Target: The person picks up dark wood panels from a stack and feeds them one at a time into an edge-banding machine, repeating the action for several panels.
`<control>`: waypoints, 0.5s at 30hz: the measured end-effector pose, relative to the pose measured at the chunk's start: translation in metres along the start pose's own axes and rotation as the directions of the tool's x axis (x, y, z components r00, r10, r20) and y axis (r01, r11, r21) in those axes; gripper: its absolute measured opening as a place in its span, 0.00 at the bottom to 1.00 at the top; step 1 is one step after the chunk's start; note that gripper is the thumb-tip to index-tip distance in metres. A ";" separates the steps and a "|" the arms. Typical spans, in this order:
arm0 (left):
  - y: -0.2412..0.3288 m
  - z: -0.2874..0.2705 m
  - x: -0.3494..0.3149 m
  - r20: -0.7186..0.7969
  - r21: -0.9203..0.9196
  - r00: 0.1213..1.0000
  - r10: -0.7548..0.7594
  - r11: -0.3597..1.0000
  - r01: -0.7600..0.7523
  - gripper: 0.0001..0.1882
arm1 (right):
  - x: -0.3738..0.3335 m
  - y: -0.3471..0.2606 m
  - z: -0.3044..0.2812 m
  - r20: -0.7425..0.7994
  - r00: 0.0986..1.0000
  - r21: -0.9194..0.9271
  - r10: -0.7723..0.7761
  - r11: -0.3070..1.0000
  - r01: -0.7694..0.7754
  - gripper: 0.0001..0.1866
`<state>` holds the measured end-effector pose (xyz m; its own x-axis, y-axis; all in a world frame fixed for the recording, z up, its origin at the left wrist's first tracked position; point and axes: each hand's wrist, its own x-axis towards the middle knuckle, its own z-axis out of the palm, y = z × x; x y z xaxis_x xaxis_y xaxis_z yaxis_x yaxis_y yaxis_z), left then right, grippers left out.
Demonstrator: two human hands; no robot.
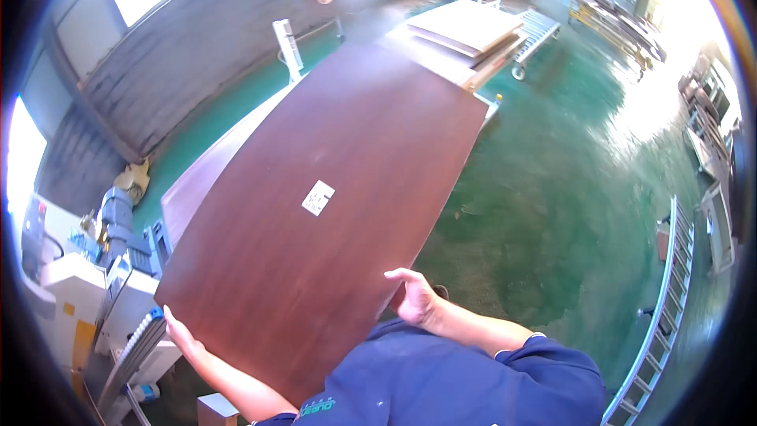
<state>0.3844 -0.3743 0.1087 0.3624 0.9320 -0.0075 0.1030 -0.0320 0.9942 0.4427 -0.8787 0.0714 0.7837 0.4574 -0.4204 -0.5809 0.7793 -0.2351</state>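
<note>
A large reddish-brown wood-grain panel (315, 268) stretches away from my body, a small white printed label (318, 198) stuck near its middle. My left hand (183, 337) holds its left edge close to a machine, the fingers partly hidden by the board. On the right edge lies my right hand (415, 300), thumb over the top face and the other fingers mostly out of sight beneath. The far part of the panel overlaps a paler board or tabletop (209, 162) and reaches a stack of light boards (465, 25).
At the left stands a white machine (75, 288) with a dark motor (118, 217). A roller conveyor (538, 30) is beyond the stack. To the right, a metal roller track (658, 323) lies along the green floor (544, 213). A grey wall (213, 39) runs behind.
</note>
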 end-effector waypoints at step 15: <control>0.070 0.512 -0.177 0.438 -0.005 0.895 0.086 0.996 -0.093 0.27 | -0.026 -0.314 -0.096 -0.115 0.898 0.192 -0.425 0.877 0.440 0.28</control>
<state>0.8015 -0.7264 0.1245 0.7392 0.6728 0.0315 0.0639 -0.1166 0.9911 0.5833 -1.1766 0.0719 0.9251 0.0301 -0.3785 -0.1228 0.9670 -0.2232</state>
